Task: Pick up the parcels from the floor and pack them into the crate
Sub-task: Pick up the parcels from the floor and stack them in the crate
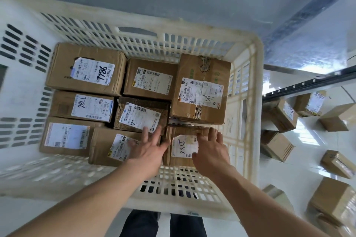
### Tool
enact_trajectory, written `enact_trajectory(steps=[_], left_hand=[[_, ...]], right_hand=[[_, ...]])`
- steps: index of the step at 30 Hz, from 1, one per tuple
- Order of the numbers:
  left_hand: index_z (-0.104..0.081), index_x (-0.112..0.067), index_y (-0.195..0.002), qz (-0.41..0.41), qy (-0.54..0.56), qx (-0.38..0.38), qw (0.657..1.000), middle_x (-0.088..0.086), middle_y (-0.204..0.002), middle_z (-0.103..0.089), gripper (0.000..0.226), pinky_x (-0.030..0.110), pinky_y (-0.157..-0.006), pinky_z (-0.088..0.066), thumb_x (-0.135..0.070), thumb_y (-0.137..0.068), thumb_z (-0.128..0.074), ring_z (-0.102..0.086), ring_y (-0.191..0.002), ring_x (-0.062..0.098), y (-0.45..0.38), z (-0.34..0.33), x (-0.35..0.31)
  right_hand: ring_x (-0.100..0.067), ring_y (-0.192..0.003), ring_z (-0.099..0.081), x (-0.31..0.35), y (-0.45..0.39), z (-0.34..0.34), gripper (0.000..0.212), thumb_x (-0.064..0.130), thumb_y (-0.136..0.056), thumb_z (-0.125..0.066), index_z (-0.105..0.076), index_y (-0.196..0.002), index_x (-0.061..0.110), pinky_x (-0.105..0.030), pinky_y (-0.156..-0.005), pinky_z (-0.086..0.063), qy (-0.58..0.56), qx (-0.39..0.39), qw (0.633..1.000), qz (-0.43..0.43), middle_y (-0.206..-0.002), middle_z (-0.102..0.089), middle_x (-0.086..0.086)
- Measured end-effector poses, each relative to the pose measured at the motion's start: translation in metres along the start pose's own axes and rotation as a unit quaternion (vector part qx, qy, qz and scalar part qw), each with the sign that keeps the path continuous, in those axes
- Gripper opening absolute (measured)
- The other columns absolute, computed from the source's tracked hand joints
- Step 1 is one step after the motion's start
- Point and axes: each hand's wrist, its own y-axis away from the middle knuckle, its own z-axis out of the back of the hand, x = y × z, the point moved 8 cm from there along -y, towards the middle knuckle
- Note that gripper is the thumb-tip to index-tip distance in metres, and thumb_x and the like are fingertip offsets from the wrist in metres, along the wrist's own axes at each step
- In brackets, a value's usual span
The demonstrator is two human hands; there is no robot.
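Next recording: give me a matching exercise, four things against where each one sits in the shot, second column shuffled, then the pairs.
Things:
1. parcel marked 7786
2. parcel marked 98LL
3. tall parcel with string
4. loose parcels

Places:
A. on the floor right of the crate
B. crate, far right
C. crate, far left corner
D. crate, left side, middle row

Pairs: 1-C, 2-D, 3-B, 4-A

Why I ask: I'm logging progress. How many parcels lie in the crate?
8 in the crate: far-left parcel, far-middle, far-right; mid-left, mid-centre; near-left, near-middle under the left hand, near-right under the right hand. Others may hide underneath.
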Motion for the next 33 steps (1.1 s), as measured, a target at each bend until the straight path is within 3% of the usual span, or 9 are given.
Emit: enact_trajectory(steps=[3,7,11,16,28,33], left_hand=[[-0.013,-0.042,-0.154,0.016,-0.035,0.026,0.999,0.000,-0.156,0.036,0.093,0.073,-0.112,-0.010,0.010,-0.084,-0.046,0.030,-0.141,0.043,0.001,-0.003,0.011],[-0.008,-0.042,-0.155,0.023,-0.060,0.035,0.997,0.001,-0.158,0.032,0.095,0.068,-0.113,-0.023,0.011,-0.084,-0.045,0.023,-0.144,0.046,-0.005,0.001,0.009],[-0.009,-0.042,-0.155,0.022,-0.075,0.024,0.997,0.002,-0.161,0.027,0.092,0.058,-0.110,-0.036,0.007,-0.087,-0.048,0.015,-0.146,0.047,-0.005,0.000,0.010],[-0.007,-0.043,-0.155,0.020,-0.079,0.017,0.996,0.005,-0.161,0.027,0.089,0.060,-0.112,-0.032,-0.001,-0.091,-0.053,0.015,-0.146,0.047,-0.002,0.001,0.011],[-0.009,-0.046,-0.154,0.022,-0.049,0.017,0.998,0.004,-0.159,0.031,0.093,0.064,-0.116,-0.022,0.005,-0.089,-0.053,0.021,-0.145,0.045,-0.006,-0.001,0.013],[-0.007,-0.053,-0.151,0.032,-0.001,0.028,0.999,0.001,-0.153,0.041,0.097,0.070,-0.114,-0.012,0.008,-0.088,-0.050,0.031,-0.141,0.043,0.000,0.003,0.010]], right_hand=[[-0.042,-0.156,0.000,-0.001,0.002,0.000,0.069,0.015,-0.090,-0.059,-0.035,-0.155,0.021,-0.057,-0.124,-0.019,0.050,-0.003,0.998,0.024,-0.169,-0.001,-0.019],[-0.037,-0.157,0.007,-0.007,0.002,-0.004,0.060,0.019,-0.093,-0.057,-0.041,-0.151,0.019,-0.052,-0.125,-0.011,0.088,0.039,0.995,0.029,-0.170,0.001,-0.019],[-0.039,-0.156,-0.003,-0.010,0.000,-0.008,0.047,0.025,-0.091,-0.062,-0.055,-0.137,0.017,-0.052,-0.123,-0.020,0.127,0.050,0.990,0.047,-0.165,-0.020,-0.021],[-0.038,-0.156,-0.005,-0.009,-0.002,-0.007,0.046,0.024,-0.089,-0.063,-0.057,-0.134,0.017,-0.050,-0.121,-0.024,0.150,0.058,0.985,0.056,-0.163,-0.023,-0.021],[-0.037,-0.157,0.001,-0.009,-0.007,-0.005,0.054,0.028,-0.092,-0.059,-0.051,-0.145,0.019,-0.050,-0.122,-0.022,0.146,0.069,0.986,0.047,-0.168,-0.014,-0.019],[-0.036,-0.157,-0.005,-0.006,-0.002,0.002,0.055,0.032,-0.094,-0.059,-0.048,-0.147,0.020,-0.051,-0.123,-0.022,0.114,0.054,0.990,0.061,-0.166,-0.021,-0.017]])
